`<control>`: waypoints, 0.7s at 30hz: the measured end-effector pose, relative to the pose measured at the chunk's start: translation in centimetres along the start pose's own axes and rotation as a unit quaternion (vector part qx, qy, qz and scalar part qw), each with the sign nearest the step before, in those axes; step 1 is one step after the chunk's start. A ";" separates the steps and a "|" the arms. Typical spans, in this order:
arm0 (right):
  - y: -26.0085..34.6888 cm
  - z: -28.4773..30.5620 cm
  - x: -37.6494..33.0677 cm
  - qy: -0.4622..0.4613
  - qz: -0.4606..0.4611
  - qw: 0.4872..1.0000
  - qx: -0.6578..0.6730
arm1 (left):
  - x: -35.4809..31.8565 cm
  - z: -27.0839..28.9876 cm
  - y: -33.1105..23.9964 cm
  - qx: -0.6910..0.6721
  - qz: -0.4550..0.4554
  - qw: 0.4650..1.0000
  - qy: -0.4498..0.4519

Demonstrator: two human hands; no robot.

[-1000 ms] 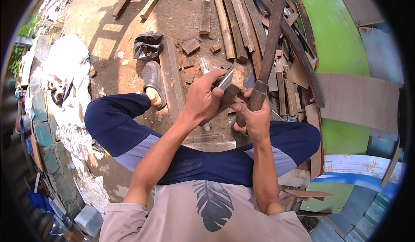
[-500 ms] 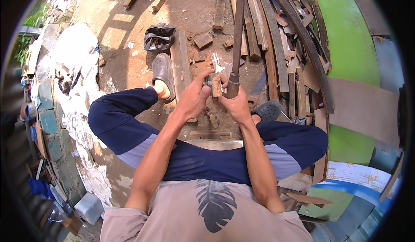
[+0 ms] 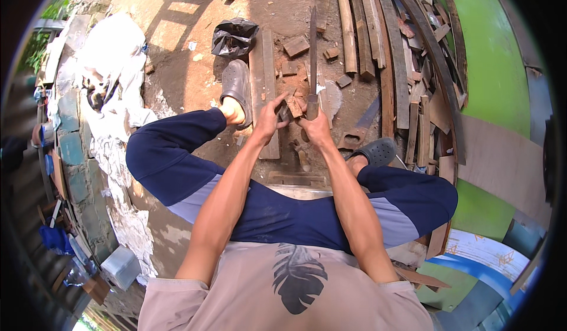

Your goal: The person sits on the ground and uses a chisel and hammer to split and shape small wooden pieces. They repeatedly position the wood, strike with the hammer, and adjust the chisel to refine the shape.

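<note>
My left hand [image 3: 267, 122] grips a short wooden block [image 3: 294, 106] between thumb and fingers, in front of my crossed legs. Close beside it, my right hand [image 3: 318, 128] is closed round the handle of a machete [image 3: 313, 56]. Its long dark blade points away from me, seen nearly edge-on. The right fingertips are at the block's right side; whether they also press on it I cannot tell. Below the hands, a small wooden-handled tool [image 3: 303, 156] lies on the ground, its kind unclear.
A handsaw [image 3: 353, 139] lies by my right shoe [image 3: 378, 151]. Long planks [image 3: 390, 65] and offcuts are piled at right. Another board [image 3: 269, 65] lies beside my left shoe [image 3: 237, 83], near a black plastic bag [image 3: 234, 38]. Several small blocks [image 3: 296, 46] are scattered ahead.
My view has shifted, so the scene sits further right and higher. The block has tilted in my left hand, and the machete's blade has swung more upright and away from me.
</note>
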State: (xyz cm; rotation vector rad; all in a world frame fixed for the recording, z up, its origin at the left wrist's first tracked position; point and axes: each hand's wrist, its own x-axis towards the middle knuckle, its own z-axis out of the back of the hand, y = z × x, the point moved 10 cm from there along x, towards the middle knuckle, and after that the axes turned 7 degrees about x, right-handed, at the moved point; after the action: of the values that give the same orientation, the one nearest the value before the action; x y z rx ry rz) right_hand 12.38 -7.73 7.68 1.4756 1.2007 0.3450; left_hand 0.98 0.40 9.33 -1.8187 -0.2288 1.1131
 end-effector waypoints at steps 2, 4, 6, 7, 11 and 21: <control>0.1 0.5 0.0 -0.017 -0.018 0.999 -0.026 | 0.5 0.1 0.9 -0.014 0.025 1.000 0.005; -0.9 2.1 0.7 -0.032 -0.033 0.998 -0.049 | 1.2 -0.6 1.7 -0.024 0.058 0.997 0.034; -1.5 3.5 1.1 -0.056 -0.011 0.997 -0.058 | 1.6 -1.1 1.4 -0.019 0.062 0.997 0.029; -1.5 3.9 1.0 -0.066 -0.015 0.996 -0.064 | 1.8 -1.2 1.7 -0.018 0.065 0.997 0.024; -1.3 5.1 1.2 -0.092 -0.018 0.991 -0.098 | 3.4 -0.7 1.9 0.115 0.019 0.993 0.011; -1.6 6.3 1.5 -0.125 0.002 0.990 -0.061 | 4.3 -2.3 -1.1 0.312 -0.127 0.941 -0.033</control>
State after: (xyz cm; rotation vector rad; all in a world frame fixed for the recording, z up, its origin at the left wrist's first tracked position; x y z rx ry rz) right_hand 17.06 -10.31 3.73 1.3697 0.9602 0.2246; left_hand 5.55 2.03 7.96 -1.1528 -0.1251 0.9270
